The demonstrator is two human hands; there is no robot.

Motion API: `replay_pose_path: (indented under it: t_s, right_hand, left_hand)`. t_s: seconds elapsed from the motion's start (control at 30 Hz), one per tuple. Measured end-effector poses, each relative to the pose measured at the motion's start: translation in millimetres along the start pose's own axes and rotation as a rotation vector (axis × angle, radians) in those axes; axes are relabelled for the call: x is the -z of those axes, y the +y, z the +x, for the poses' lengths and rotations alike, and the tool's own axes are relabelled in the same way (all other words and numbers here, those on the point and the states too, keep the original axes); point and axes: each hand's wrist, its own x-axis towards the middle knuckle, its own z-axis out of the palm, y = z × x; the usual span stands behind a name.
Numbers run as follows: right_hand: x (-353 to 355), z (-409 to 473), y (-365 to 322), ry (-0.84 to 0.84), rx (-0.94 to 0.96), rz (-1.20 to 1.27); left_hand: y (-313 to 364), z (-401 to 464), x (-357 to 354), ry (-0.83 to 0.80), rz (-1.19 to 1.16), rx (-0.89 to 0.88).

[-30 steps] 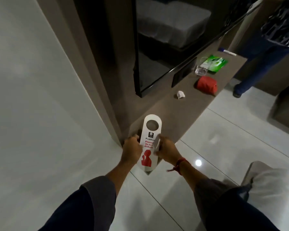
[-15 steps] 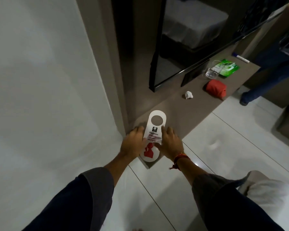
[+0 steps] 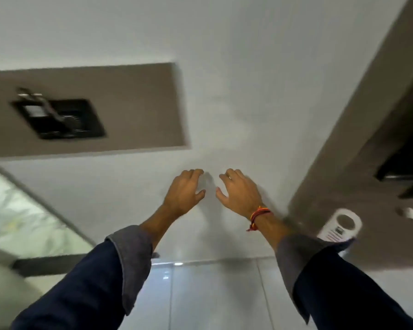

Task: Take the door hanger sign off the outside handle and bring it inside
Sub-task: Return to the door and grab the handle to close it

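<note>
The white door hanger sign (image 3: pixel 339 228) lies flat on the brown counter (image 3: pixel 358 177) at the right, its round hole end pointing up; my right sleeve hides its lower part. My left hand (image 3: pixel 184 191) and my right hand (image 3: pixel 240 192) are raised side by side in front of the white wall (image 3: pixel 224 91), fingers apart, holding nothing. A red thread band circles my right wrist. Both hands are well to the left of the sign.
A brown panel (image 3: pixel 134 103) at the upper left carries a dark recessed handle fitting (image 3: pixel 57 117). A glass pane (image 3: pixel 17 210) slants at the lower left. Glossy floor tiles (image 3: pixel 212 294) show below. A small white lump (image 3: pixel 409 213) rests on the counter.
Both hands have let go of the sign, which now lies on the counter. The view has swung left toward the wall, and my hands have lifted away, open.
</note>
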Motion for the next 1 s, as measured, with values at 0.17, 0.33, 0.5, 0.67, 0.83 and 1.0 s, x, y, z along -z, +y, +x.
replay_pose_path:
  t_s: [0.17, 0.33, 0.5, 0.67, 0.83, 1.0]
  right_hand:
    - [1.5, 62.4, -163.1, 0.045, 0.332, 0.056]
    - [5.2, 83.1, -320.3, 0.05, 0.621, 0.124]
    - [13.9, 76.3, -474.1, 0.11, 0.903, 0.149]
    - [32.9, 55.8, -610.7, 0.195, 1.125, 0.239]
    - [44.7, 54.1, -686.1, 0.413, 1.122, 0.245]
    - [56.8, 91.4, -707.0, 0.705, 1.121, 0.092]
  left_hand:
    - [-123.2, -100.4, 103.2, 0.199, 0.142, 0.247]
    - [-207.8, -212.6, 179.9, 0.404, 0.285, 0.5]
    - [-255.1, -333.8, 246.3, 0.634, 0.413, 0.76]
    - [-296.4, -441.3, 298.5, 0.761, 0.399, 1.017]
    - [-340.5, -487.6, 314.4, 0.414, 0.223, 0.933]
    - [-378.1, -491.0, 306.0, 0.235, 0.282, 0.863]
